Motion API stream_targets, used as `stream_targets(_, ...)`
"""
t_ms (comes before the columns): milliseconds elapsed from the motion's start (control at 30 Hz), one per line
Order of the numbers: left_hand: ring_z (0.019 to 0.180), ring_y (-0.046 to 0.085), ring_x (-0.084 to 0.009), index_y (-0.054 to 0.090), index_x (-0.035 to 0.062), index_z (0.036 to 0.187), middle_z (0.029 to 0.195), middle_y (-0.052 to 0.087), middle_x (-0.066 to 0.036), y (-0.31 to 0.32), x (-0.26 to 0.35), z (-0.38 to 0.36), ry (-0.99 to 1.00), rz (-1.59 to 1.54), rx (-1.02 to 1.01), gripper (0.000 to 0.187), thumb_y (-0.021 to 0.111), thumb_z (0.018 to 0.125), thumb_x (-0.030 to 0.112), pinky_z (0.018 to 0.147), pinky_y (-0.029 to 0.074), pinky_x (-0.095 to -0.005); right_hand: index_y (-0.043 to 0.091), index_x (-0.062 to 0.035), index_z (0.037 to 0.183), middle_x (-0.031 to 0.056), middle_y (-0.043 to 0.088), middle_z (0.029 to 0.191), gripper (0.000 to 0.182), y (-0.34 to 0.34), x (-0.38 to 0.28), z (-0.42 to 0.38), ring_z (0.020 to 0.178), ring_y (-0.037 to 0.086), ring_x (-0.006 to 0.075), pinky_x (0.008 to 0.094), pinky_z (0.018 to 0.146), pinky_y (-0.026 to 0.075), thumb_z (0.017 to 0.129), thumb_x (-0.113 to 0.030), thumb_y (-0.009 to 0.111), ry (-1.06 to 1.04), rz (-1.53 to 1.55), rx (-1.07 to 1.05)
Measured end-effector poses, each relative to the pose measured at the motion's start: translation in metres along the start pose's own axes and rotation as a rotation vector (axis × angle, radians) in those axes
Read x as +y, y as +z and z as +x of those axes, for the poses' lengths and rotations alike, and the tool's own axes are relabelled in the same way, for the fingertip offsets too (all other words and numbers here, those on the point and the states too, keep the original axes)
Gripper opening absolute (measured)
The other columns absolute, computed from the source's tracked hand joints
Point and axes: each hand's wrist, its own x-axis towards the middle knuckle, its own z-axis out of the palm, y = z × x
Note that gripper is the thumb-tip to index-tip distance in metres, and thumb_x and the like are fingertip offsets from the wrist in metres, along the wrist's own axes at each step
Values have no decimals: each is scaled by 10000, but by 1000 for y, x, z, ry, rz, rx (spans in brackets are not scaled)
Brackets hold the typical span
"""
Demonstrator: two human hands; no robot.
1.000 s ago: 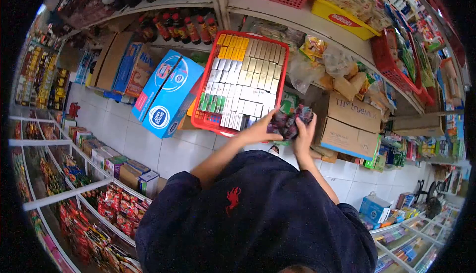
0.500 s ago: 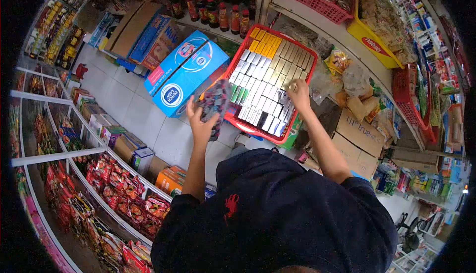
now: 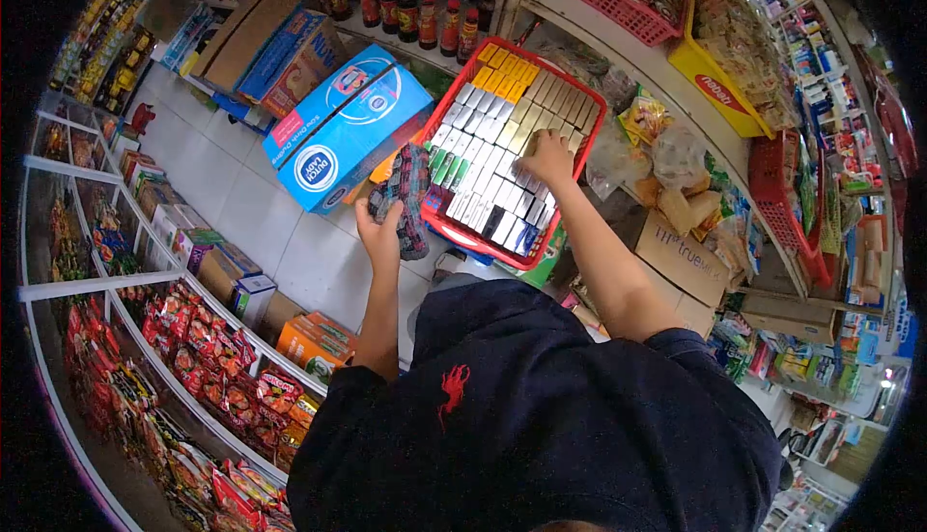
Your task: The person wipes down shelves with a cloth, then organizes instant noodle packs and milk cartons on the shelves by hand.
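Note:
In my left hand (image 3: 379,230) is a dark checked cloth (image 3: 410,199), hanging in folds, with my fingers closed on its near side. The cloth is beside the left edge of a red plastic basket (image 3: 596,126). Small upright packs (image 3: 491,133), like cigarette packs, fill the basket in tight rows: yellow at the far end, then white, silver, gold and a few green. My right hand (image 3: 548,159) rests on the packs at the basket's right side, thumb and bent fingers apart, touching their tops. The fingertips are partly hidden.
A blue Dutch Lady carton (image 3: 352,126) stands left of the basket. Sauce bottles (image 3: 407,13) line the shelf behind. To the right are plastic bags (image 3: 679,157) and a brown carton (image 3: 681,252). Racks of red snack packets (image 3: 198,339) curve along the left.
My right hand has shifted left and slightly up over the packs, its fingers now lower on them. The cloth hangs a little lower in my left hand. The whole view has shifted slightly.

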Motion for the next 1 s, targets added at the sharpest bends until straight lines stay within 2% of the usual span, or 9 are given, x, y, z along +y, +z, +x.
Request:
stream_targets(333, 1004, 425, -179, 281, 25, 1131, 1090, 399, -107, 12, -18, -8, -6, -30, 58, 589, 670, 688, 28, 890, 335, -293, 521, -32, 1007, 147, 472, 1094, 653, 1, 28, 18, 1073, 412, 333, 442, 864, 396, 524, -411, 741, -112, -44, -35)
stream_targets(433, 1074, 387, -205, 253, 56, 1190, 1174, 353, -103, 9, -31, -12, -120, -200, -85, 719, 652, 597, -17, 935, 306, -318, 482, -39, 1071, 145, 431, 1171, 697, 0, 27, 22, 1112, 403, 332, 461, 864, 401, 528, -395, 734, -158, -73, -107)
stream_targets(533, 1108, 376, -214, 234, 75, 1228, 1218, 335, -104, 11, -26, -22, -184, -265, -206, 774, 651, 583, -14, 953, 297, -331, 480, -41, 1072, 139, 431, 1170, 699, 1, 26, 20, 1111, 404, 329, 461, 860, 403, 521, -382, 743, -155, -38, -99)
stream_targets(667, 1150, 355, -226, 179, 95, 1289, 1273, 309, -121, 13, -26, -23, -125, -259, -257, 803, 620, 638, -68, 962, 312, -344, 476, -33, 1073, 143, 439, 1163, 700, -5, 20, 20, 1098, 415, 332, 462, 858, 405, 518, -358, 753, -112, -32, -128)
stream_targets(767, 1112, 410, -204, 254, 58, 1277, 1247, 376, -115, 17, -10, -24, -123, -307, -210, 707, 608, 680, -76, 940, 346, -333, 473, -11, 1055, 169, 471, 1109, 691, 1, 25, 23, 1075, 432, 335, 438, 847, 411, 510, -331, 755, -158, -9, -136)
stream_targets(833, 1076, 444, -189, 308, 35, 1254, 1208, 422, -105, 11, -9, -18, -169, -274, -265, 645, 608, 692, -64, 926, 361, -322, 475, -7, 1021, 172, 486, 957, 660, 12, 34, 25, 926, 472, 314, 382, 789, 417, 511, -315, 759, -272, 222, -97)
stream_targets(867, 1039, 478, -174, 361, 12, 1231, 1170, 468, -94, 8, -9, -16, -222, -241, -314, 585, 609, 704, -51, 912, 376, -311, 475, -7, 1021, 172, 486, 957, 660, 13, 37, 24, 926, 472, 314, 382, 789, 417, 511, -315, 759, -275, 223, -90)
stream_targets(933, 974, 516, -152, 428, -16, 1185, 1094, 527, -74, 6, -5, -15, -275, -265, -308, 482, 595, 733, -31, 892, 384, -282, 457, 4, 1059, 178, 489, 890, 666, 4, 35, 11, 889, 483, 311, 344, 798, 407, 529, -278, 745, -402, 322, 103)
stream_targets(1000, 1018, 503, -176, 396, -11, 1214, 1148, 496, -99, 6, -3, -14, -244, -85, -321, 490, 567, 754, -12, 881, 401, -303, 442, 13, 1086, 183, 471, 959, 652, -15, 32, 4, 927, 475, 311, 349, 821, 398, 558, -239, 730, -383, 306, 48)
